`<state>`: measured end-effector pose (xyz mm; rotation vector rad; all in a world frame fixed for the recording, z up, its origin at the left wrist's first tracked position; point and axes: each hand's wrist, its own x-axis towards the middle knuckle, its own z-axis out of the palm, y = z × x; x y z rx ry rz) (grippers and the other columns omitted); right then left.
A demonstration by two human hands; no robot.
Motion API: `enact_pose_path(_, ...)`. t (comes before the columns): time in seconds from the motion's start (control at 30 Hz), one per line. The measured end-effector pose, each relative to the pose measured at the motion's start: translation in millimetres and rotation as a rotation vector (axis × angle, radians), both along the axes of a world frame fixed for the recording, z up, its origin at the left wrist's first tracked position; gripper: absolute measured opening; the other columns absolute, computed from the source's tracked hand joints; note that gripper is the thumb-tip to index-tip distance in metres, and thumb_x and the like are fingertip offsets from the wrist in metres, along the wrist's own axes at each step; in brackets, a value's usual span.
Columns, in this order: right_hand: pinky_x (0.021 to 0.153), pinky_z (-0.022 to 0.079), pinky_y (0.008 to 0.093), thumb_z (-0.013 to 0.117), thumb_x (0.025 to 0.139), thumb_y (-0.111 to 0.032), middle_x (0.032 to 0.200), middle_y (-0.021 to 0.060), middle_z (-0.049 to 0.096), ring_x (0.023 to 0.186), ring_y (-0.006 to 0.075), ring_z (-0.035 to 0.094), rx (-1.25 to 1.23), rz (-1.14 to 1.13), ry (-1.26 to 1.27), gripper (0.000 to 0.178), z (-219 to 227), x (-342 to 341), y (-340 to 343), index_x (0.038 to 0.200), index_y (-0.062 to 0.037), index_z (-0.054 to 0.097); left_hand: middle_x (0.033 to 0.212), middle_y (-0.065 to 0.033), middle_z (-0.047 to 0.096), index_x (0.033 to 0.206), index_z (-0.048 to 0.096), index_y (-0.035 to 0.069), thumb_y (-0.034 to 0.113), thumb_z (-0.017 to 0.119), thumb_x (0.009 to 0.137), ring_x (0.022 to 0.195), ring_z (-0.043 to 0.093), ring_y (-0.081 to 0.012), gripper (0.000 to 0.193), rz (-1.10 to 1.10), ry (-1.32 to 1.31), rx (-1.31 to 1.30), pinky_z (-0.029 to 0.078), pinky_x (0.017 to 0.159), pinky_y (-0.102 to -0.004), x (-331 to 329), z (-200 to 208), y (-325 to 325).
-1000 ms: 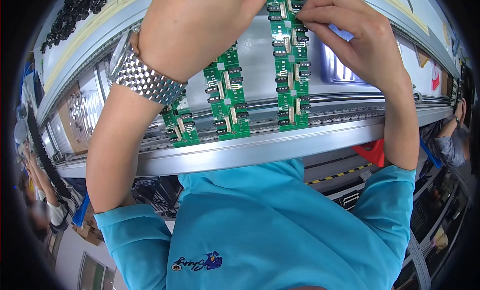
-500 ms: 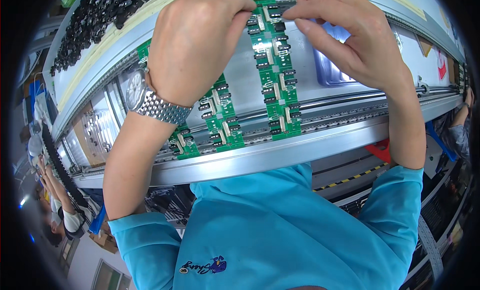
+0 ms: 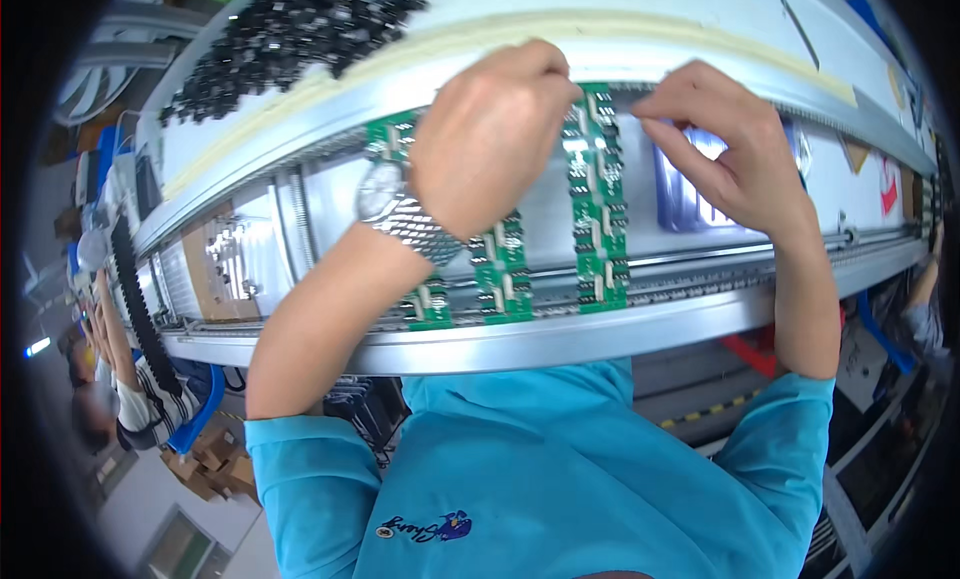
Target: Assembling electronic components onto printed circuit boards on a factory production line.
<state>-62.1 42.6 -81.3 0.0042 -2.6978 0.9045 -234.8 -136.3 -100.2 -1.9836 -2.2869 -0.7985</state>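
Three green circuit boards with black and white components lie across the metal rails in front of me. My left hand (image 3: 495, 144), with a metal-band watch (image 3: 405, 214) on the wrist, reaches over the left and middle boards. Its curled fingertips are at the far end of the right board (image 3: 602, 209); what they hold, if anything, is hidden. The middle board (image 3: 502, 274) and the left board (image 3: 430, 304) are partly covered by this hand and arm. My right hand (image 3: 730, 144) hovers just right of the right board, thumb and index finger pinched close. Anything between them is too small to make out.
A heap of small black parts (image 3: 300, 44) lies on the white surface at the far left. A bluish clear plastic tray (image 3: 685, 194) sits under my right hand. The metal rail (image 3: 600, 351) runs along the near side. Another person's arm (image 3: 120, 334) shows at left.
The whole view has shifted, so the boards appear lower and further right. My right fingertips have come away from the right board's edge and closed together. My left fingertips remain by its far end.
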Motion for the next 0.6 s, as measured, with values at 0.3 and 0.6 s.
enact_pose_path(0.3, 0.070, 0.049, 0.0260, 0.068, 0.096, -0.012, 0.097, 0.0080, 0.070, 0.077, 0.0149, 0.059, -0.005, -0.097, -0.112, 0.017, 21, -85, 23, 0.104, 0.0010, 0.076, 0.111, -0.0065, 0.068, 0.102, 0.076, 0.003, 0.002, 0.069, 0.086, 0.097, 0.065, -0.0252, 0.018, -0.027, 0.006, 0.084, 0.054, 0.086, -0.0354, -8, 2, -17)
enact_pose_path(0.6, 0.077, 0.057, 0.0342, 0.071, 0.087, -0.015, 0.104, 0.0097, 0.074, 0.079, 0.0223, 0.067, 0.609, -0.266, 0.105, 0.035, -8, -175, 33, 0.119, -0.0019, 0.074, 0.105, -0.0110, 0.071, 0.102, 0.074, 0.002, 0.007, 0.070, 0.083, 0.092, 0.067, -0.0305, 0.019, 0.242, 0.044, 0.200, 0.055, 0.084, -0.0393, -66, 21, -57)
